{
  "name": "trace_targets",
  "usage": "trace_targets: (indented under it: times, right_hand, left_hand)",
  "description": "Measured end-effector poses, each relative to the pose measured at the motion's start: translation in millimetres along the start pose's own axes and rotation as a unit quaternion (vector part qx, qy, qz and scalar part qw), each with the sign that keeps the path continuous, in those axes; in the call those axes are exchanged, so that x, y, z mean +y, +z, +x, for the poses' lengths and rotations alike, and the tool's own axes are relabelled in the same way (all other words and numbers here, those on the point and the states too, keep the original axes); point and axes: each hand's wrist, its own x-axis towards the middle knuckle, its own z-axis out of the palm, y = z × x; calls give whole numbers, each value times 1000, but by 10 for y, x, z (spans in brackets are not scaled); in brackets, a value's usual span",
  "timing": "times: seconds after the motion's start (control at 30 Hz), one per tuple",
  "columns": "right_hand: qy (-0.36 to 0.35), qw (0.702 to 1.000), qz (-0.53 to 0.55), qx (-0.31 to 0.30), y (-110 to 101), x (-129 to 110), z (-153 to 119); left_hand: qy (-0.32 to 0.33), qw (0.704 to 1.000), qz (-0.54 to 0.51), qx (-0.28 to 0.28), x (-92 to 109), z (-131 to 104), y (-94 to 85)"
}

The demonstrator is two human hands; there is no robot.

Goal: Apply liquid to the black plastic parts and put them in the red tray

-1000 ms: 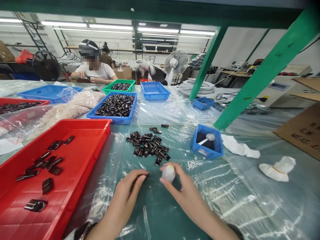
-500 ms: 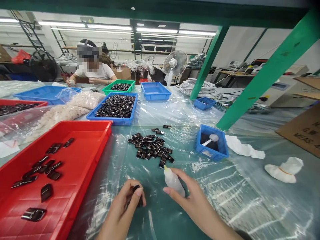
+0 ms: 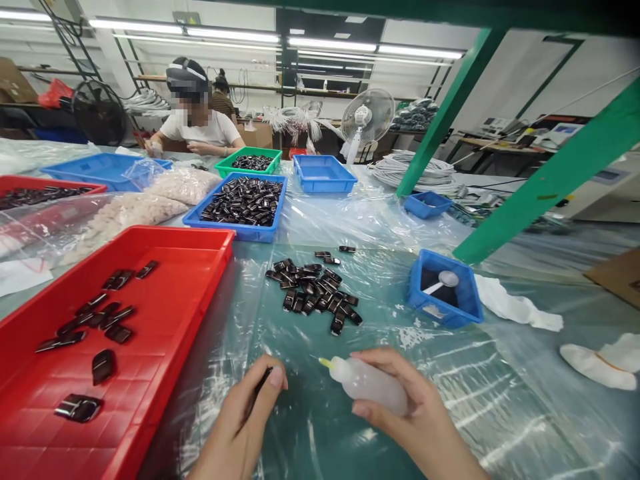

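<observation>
Pinched in my left hand (image 3: 253, 407) is a small black part (image 3: 261, 387), mostly hidden by my thumb and fingers. My right hand (image 3: 400, 400) is wrapped round a translucent white squeeze bottle (image 3: 373, 383). The bottle lies on its side in my grip, its yellow-based needle tip (image 3: 326, 363) pointing left toward my left hand, with a gap between. Beyond both hands, a loose pile of shiny black parts (image 3: 313, 287) lies on the plastic-covered green table (image 3: 310, 427).
At left stands a red tray (image 3: 165, 380) with several black parts. Behind are a full blue bin (image 3: 275, 230) and a green bin (image 3: 275, 160). A small blue bin (image 3: 443, 313) with a white spoon (image 3: 443, 282) sits right. A green post (image 3: 540, 187) slants across. A person (image 3: 200, 127) sits opposite.
My right hand has tipped the bottle from nearly upright to sideways, its tip now toward my left hand. My left hand has turned, hiding more of the black part. The view has shifted slightly.
</observation>
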Motion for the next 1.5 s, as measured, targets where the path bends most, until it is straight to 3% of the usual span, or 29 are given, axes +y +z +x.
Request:
trace_targets:
  times: [0.13,0.3,0.47,0.73,1.07,1.23,1.4,1.5]
  right_hand:
    - [32,999,10,-18,-15,-5,-2]
    - [45,998,37,15,18,-54,-82]
    - [-45,997,-33,54,20,-41,-149]
    - [-101,988,-103,59,-26,-32,-186]
    - [-141,983,-117,25,-43,-16,-174]
    - [-147,978,-141,-39,-106,-98,-147]
    - [-138,979,-141,-58,-135,-144,-130]
    - [-149,977,-135,-68,-132,-146,-128]
  left_hand:
    - [-20,999,30,-14,-12,7,-27]
    - [-24,999,47,5,62,-9,9]
    - [87,994,70,15,109,-95,55]
    - [195,973,121,32,-18,-104,72]
    - [225,954,195,38,36,-148,48]
    - [270,936,225,-9,24,-135,-11]
    - [242,945,219,28,41,-157,10]
    - [270,935,230,3,39,-157,13]
